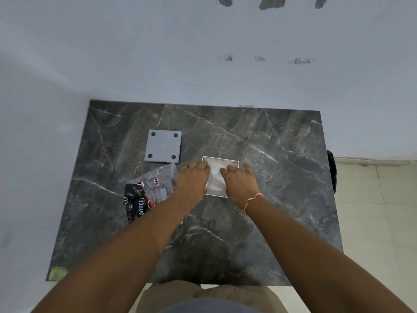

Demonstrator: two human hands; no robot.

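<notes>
Box: a shallow white square box (234,162) lies flat on the table (282,154), a little past its middle, between the two hands.
Sheet: a white crumpled sheet (215,177) lies inside the box; no print can be read on it.
Left hand: the left hand (193,180) lies palm down over the box's left rim, fingertips at the far left corner. Whether the fingers hook round the rim cannot be told.
Right hand: the right hand (240,180) lies palm down on the box's right side, with fingers fairly straight and pressing the sheet, not curled round anything.
Wrist: a red and white thread (251,199) is tied round the right wrist.
Bag: a clear plastic bag (158,175) lies just left of the left hand, touching the forearm.
Writing: a black pack (135,204) in the bag shows "Dove" in white letters; its smaller marks are too small to read.
Plate: a grey square plate (163,146) with four black dots at its corners lies beyond the bag, apart from the box.
Table: dark marble with pale veins, set against a white wall.
</notes>
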